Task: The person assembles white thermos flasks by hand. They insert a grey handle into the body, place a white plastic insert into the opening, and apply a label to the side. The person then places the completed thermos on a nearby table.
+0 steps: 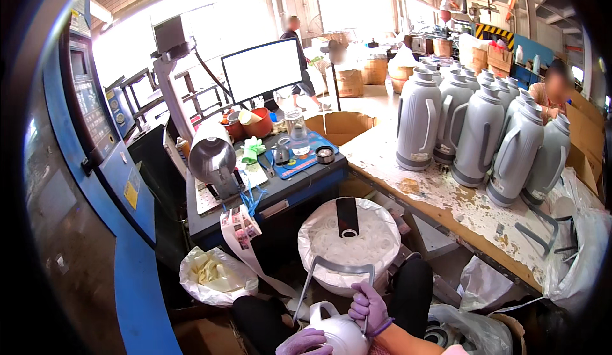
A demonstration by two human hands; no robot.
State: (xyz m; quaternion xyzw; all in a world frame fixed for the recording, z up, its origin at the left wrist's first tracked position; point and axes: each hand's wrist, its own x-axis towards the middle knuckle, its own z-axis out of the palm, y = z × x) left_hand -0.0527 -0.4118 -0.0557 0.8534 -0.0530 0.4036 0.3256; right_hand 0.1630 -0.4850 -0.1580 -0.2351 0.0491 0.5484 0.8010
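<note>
A pale grey thermos flask [343,334] lies between my knees at the lower edge, a looped handle on its far side. Against its left side rests my left hand [305,343] in a purple glove, its fingers curved over the body. My right hand [370,308], gloved too, closes round one leg of a grey U-shaped carrying handle [344,266]. This handle stands up over the flask, its crossbar away from me and its legs on either side. How the legs meet the flask is partly hidden.
A white-lined tub of clear rings [328,246] stands ahead, with a black tube [347,217] on it. Several grey flasks [475,135] and loose handles [539,231] occupy the right workbench [408,192]. Left are a monitor [262,69], label roll [241,227] and blue machine [127,183]. People are beyond.
</note>
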